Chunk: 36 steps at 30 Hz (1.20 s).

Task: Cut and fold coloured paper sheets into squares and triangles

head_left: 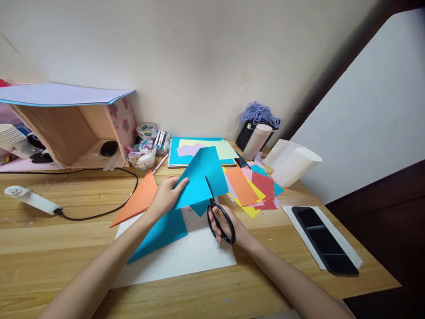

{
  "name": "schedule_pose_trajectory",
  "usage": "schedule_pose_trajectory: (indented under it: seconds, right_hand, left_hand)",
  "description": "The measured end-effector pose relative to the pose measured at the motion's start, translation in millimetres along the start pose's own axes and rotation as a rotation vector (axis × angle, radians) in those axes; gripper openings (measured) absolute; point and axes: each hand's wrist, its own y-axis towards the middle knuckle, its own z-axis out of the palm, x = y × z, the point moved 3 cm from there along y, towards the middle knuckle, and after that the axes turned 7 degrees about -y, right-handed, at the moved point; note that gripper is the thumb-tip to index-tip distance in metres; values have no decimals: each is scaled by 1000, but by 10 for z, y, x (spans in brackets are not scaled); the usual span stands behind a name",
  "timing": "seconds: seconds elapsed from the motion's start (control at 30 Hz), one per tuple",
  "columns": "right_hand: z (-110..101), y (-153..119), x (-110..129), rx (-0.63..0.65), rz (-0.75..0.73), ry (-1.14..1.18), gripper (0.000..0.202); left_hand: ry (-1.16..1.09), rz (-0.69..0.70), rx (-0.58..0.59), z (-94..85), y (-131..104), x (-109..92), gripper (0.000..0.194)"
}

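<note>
I had my left hand pinching one blue sheet, my right hand curled through one pair of scissors, one phone at four o'clock.

Blue sheet: matt paper, smooth
Scissors: dark metal blades, glossy black plastic handles
White sheet: smooth matt paper
Scraps: thin coloured paper, matt
Table: grained wood look, smooth, with a soft sheen
Phone: glossy, glass-like screen, reflecting light
Yarn: stringy, fibrous, matt
Mouse: smooth black plastic
Cord: black, rubbery or plastic-coated
Box: cardboard or thin wood, cannot tell which; slight sheen inside
Wall: smooth, matt, lightly marked
</note>
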Motion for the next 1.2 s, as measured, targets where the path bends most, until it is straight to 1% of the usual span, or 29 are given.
schedule_pose_trajectory:
  seconds: [0.17, 0.27, 0.4, 0.53, 0.9, 1.03, 1.2]
  right_hand:
    - [2, 0, 8, -23, 1, -21, 55]
    - [16, 6, 1, 14, -2, -3, 59]
    - [8, 10, -20, 43, -60, -9, 64]
    - [-12, 14, -45, 27, -65, -56, 62]
    - [-23, 49, -101, -53, -34, -48, 53]
    - [-19, 44, -96, -28, -54, -71, 57]
    - [-22, 24, -66, -6, -80, -99, 64]
  left_hand:
    - [-24, -16, 1, 0, 5, 13, 41]
    - [-28, -17, 22, 9, 6, 24, 42]
    - [-26, 1, 68, 44, -6, 15, 41]
    - [-49, -8, 80, 76, -22, 3, 41]
    - [-63, -36, 65, 85, -11, 29, 41]
    - [-87, -39, 76, 100, -13, 35, 41]
    - [-64, -63, 103, 131, -29, 61, 41]
